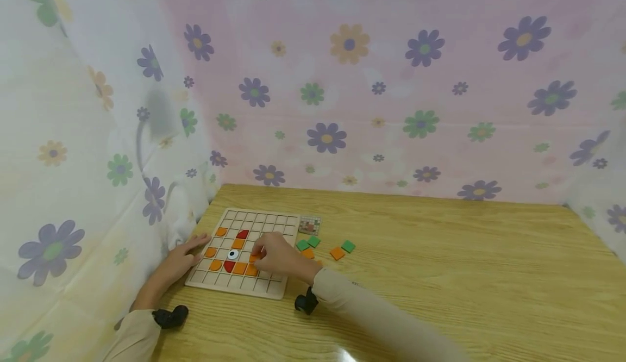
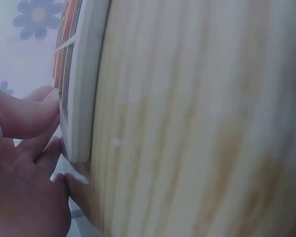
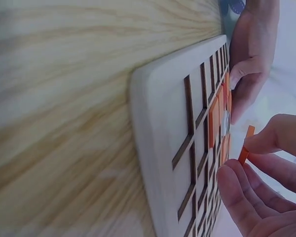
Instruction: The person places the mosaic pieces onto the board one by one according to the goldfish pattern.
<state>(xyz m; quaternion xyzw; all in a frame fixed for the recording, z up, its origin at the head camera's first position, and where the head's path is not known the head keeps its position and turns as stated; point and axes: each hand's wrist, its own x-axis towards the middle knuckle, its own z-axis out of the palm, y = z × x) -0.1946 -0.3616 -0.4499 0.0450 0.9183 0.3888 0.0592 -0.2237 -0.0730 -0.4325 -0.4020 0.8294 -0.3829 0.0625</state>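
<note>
A pale wooden grid board (image 1: 269,218) lies on the table at the left. Orange and red pieces and a white eye disc (image 1: 233,254) sit in its cells. Between thumb and fingertips, my right hand (image 1: 277,254) pinches a thin orange tile (image 3: 246,143), held just over the board in the right wrist view. My left hand (image 1: 178,263) rests at the board's left edge with its fingers extended. In the left wrist view, the left thumb (image 2: 29,116) touches the board's side. Right-hand fingers partly hide the middle cells in the head view.
Right of the board lie loose green tiles (image 1: 348,246) and orange tiles (image 1: 337,253), some partly behind my right wrist. A small picture card (image 1: 310,225) sits by the board's upper right corner. Flowered cloth (image 1: 146,199) hangs close on the left.
</note>
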